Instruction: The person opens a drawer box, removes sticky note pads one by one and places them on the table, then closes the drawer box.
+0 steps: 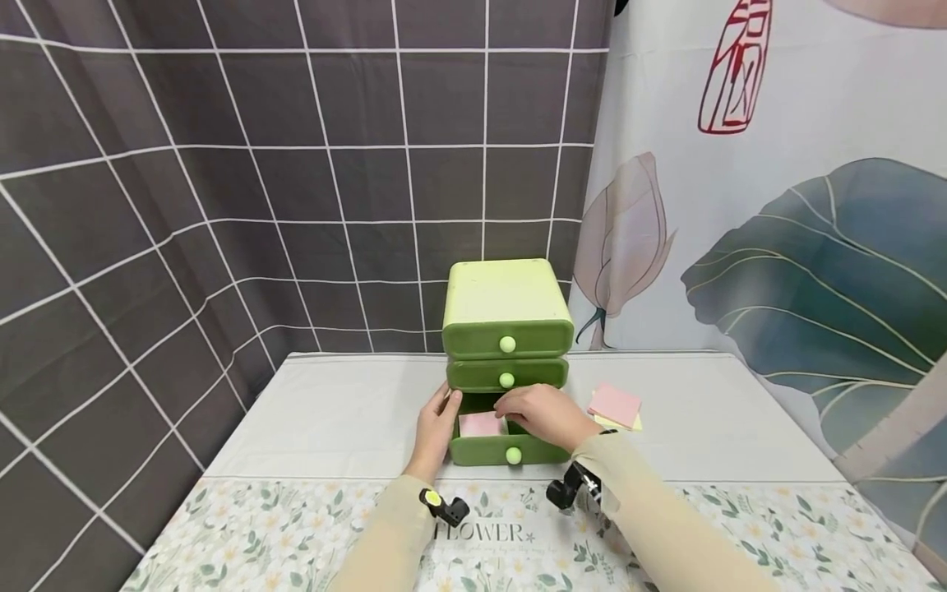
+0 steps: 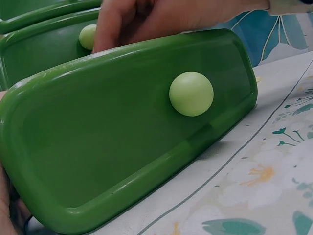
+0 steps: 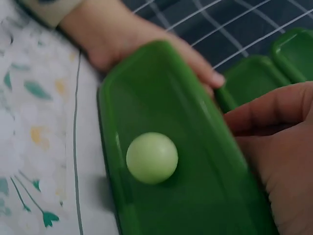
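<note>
A small green drawer unit stands on the table, its bottom drawer pulled out. A pink sticky-note pad lies in the drawer's left part. My left hand rests along the drawer's left side, fingers fairly straight in the right wrist view. My right hand reaches over the drawer front, its bent fingers dipping inside. The drawer front hides those fingertips in both wrist views, so whether they pinch anything cannot be seen. A round pale-green knob sits on the drawer front.
Pink and yellow sticky notes lie stacked on the table right of the unit. Two shut drawers sit above the open one, including the middle drawer. A floral cloth covers the table's front; a dark grid curtain hangs behind.
</note>
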`<state>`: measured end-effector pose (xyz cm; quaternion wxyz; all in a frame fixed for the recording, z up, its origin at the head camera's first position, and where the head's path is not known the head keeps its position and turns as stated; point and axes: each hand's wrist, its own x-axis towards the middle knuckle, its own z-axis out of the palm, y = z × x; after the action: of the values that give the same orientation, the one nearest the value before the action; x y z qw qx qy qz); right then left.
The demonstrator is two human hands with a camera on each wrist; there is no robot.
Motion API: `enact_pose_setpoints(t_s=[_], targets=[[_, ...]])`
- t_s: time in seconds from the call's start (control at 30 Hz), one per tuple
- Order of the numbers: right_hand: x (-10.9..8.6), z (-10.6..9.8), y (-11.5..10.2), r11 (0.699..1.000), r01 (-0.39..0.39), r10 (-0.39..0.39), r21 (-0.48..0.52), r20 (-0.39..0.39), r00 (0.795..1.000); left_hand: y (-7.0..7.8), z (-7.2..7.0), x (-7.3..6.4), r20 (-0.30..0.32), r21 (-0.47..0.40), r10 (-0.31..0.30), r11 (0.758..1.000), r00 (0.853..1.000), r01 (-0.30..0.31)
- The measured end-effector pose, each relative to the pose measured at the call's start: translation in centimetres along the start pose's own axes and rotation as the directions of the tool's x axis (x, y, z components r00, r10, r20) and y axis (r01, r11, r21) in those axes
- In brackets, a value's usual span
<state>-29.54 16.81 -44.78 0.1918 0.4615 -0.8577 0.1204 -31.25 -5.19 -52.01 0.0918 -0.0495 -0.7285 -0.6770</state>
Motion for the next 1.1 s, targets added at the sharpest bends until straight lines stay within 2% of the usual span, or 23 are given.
enact_pose_setpoints(t_s=[0.17, 0.43, 0.53, 0.7, 0.83, 1.1], targets=[[1.3, 0.3, 0.9, 0.998, 0.030, -0.040, 0.053, 0.186, 0.982, 0.0, 0.0, 0.2, -0.015, 0.012, 0.013, 1.000, 1.000, -0.013], [2.8, 0.4, 1.4, 0.988, 0.145, -0.157, 0.060, 0.365, 0.918, 0.1, -0.1, 0.3, -0.012, 0.035, 0.016, 0.999, 1.000, -0.016], [2.8, 0.8, 1.6, 0.990, 0.131, -0.142, 0.056, 0.405, 0.903, -0.1, 0.0, 0.3, -0.014, 0.040, 0.023, 0.999, 1.000, -0.022], [2.4, 1.4, 1.9, 0.997, 0.075, -0.065, -0.002, 0.459, 0.886, -0.3, 0.1, 0.2, -0.019, 0.053, 0.016, 0.998, 1.000, -0.015], [2.3, 1.6, 1.9, 0.997, 0.060, -0.028, -0.056, 0.456, 0.890, -0.3, 0.1, 0.2, -0.014, 0.062, 0.015, 0.998, 1.000, -0.014], [2.7, 1.8, 1.9, 0.995, 0.086, -0.061, -0.043, 0.415, 0.908, -0.5, 0.0, 0.5, -0.017, 0.053, 0.027, 0.998, 0.999, -0.026]])
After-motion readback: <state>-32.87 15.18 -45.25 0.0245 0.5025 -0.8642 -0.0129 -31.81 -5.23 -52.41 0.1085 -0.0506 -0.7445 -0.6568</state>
